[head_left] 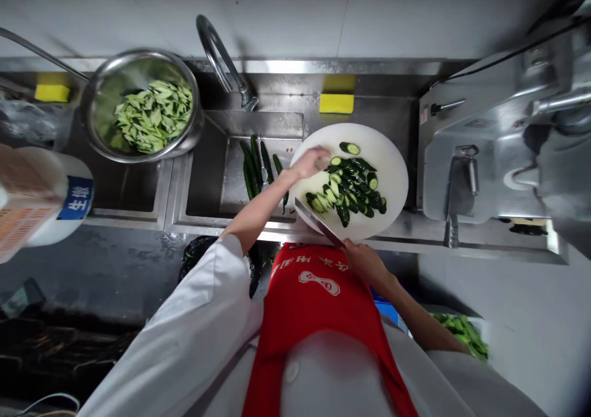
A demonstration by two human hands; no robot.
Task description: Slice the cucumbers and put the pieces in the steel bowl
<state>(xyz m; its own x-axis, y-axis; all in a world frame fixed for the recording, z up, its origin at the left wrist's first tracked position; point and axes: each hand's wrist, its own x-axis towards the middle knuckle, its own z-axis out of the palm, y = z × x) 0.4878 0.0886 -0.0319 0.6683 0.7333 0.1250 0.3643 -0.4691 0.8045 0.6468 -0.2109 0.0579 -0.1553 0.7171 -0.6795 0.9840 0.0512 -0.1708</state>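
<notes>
My right hand is closed round the handle of a knife, whose blade lies over the near left edge of a round white cutting board. Cut cucumber pieces are spread over the middle and right of the board. At the board's upper left, my left hand hovers beside the pieces, its fingers curled and blurred; whether it holds anything is hidden. Whole cucumbers lie in the sink to the left of the board.
A steel pot with sliced green vegetable stands at the left, near a curved faucet. Behind the board sits a yellow sponge. A cleaver rests at the right. A white container is at the far left.
</notes>
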